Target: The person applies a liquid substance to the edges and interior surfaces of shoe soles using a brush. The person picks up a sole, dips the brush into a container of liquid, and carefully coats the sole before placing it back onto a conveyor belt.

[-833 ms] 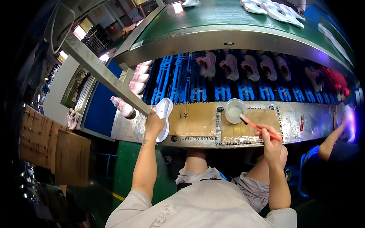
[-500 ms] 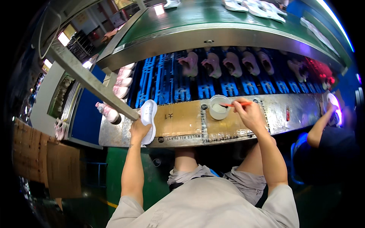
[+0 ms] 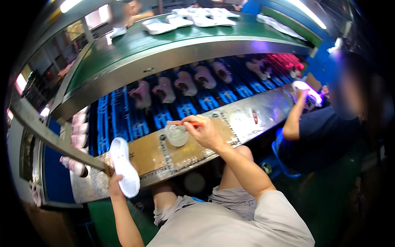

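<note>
1. Left hand [image 3: 116, 184] gripped around a white sole [image 3: 124, 166], held over the counter [image 3: 263, 115] edge, lower left.
2. Right hand [image 3: 204, 132] pinched on an orange brush [image 3: 179, 123], tip over a clear cup [image 3: 176, 135].
3. Cup sits on a brown board [image 3: 154, 152] on the counter.
4. Pink shoes [image 3: 163, 88] in a row on the blue conveyor [image 3: 187, 109] behind.
5. Co-worker [image 3: 325, 136] at right, holding another sole [image 3: 306, 89].
</note>
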Demonstrator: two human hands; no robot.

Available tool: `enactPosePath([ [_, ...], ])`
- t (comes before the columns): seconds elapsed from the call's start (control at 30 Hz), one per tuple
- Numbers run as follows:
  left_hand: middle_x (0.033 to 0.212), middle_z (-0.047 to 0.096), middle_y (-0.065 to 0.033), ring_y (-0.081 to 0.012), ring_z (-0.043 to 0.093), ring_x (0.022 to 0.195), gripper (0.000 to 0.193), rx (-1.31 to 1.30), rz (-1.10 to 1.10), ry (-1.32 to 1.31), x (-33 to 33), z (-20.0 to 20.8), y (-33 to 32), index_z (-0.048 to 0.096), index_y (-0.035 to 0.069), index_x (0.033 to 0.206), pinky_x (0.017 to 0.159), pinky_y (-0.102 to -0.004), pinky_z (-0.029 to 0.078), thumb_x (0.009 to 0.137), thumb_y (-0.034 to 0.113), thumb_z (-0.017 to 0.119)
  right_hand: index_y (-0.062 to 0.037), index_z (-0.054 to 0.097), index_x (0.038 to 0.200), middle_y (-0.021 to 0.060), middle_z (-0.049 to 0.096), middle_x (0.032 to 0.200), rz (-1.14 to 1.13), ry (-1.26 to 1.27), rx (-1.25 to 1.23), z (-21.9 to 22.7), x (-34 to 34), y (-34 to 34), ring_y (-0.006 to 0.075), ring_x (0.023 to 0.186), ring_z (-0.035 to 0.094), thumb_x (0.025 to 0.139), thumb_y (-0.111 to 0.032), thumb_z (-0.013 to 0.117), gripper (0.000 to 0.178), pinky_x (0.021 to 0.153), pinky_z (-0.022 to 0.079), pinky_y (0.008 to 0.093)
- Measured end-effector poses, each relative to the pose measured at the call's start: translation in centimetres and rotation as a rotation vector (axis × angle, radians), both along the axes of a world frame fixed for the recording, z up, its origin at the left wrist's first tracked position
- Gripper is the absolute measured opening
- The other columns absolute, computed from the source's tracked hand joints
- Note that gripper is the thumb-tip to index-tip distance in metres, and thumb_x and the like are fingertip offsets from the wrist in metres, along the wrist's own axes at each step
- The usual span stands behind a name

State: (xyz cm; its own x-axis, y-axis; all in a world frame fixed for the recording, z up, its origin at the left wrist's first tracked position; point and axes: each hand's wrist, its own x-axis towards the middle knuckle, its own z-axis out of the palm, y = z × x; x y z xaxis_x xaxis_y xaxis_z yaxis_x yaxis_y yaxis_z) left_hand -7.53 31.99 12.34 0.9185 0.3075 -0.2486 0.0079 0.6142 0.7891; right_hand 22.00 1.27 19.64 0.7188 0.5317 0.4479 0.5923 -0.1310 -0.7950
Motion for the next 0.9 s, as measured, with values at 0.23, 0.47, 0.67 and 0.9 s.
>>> enactPosePath([
  [0.23, 0.15, 0.044, -0.0382, -0.0571, 0.045, 0.136, 0.088, -0.398, 0.172, -0.134, -1.1, -1.8, -7.5, 0.033, -0.006, 0.156, 0.116, -0.0629, 0.037, 0.083, 0.035, 0.062, -0.002, 0.073, 0.105, 0.0057, 0.072, 0.083, 0.156, 0.437, 0.121, -3.2, -0.1, -1.1, 0.0139, 0.077, 0.066, 0.1, -0.015, 0.065, 0.017, 0.072, 0.052, 0.0308],
  [0.47, 0.138, 0.056, -0.0291, -0.0523, 0.064, 0.114, 0.1, -0.351, -0.084, -0.306, 1.1, -1.5, -10.4, 0.037, 0.001, 0.155, 0.092, -0.0605, 0.057, 0.086, 0.067, 0.066, 0.0024, 0.071, 0.114, 0.0053, 0.072, 0.094, 0.418, 0.521, 0.036, 1.8, -3.2, -4.4, 0.011, 0.087, 0.066, 0.104, -0.014, 0.061, 0.021, 0.081, 0.053, 0.0269],
  [0.67, 0.126, 0.052, -0.0446, -0.0568, 0.067, 0.101, 0.107, -0.574, -0.297, -0.273, -0.9, 4.1, -13.0, 0.031, -0.008, 0.154, 0.079, -0.0533, 0.064, 0.087, 0.067, 0.066, -0.002, 0.073, 0.111, 0.0051, 0.073, 0.094, 0.621, 0.408, -0.11, 3.8, -4.2, -2.8, 0.0125, 0.086, 0.067, 0.101, -0.013, 0.063, 0.018, 0.08, 0.053, 0.0284],
  [0.9, 0.123, 0.054, -0.0434, -0.0536, 0.068, 0.09, 0.101, -0.68, -0.488, -0.207, -1.8, 4.7, -12.7, 0.035, -0.007, 0.154, 0.063, -0.0507, 0.06, 0.084, 0.059, 0.067, -0.0001, 0.075, 0.107, 0.0068, 0.072, 0.093, 0.711, 0.373, -0.109, 3.8, -2.9, -1.7, 0.0147, 0.084, 0.065, 0.1, -0.014, 0.064, 0.019, 0.079, 0.052, 0.0309],
])
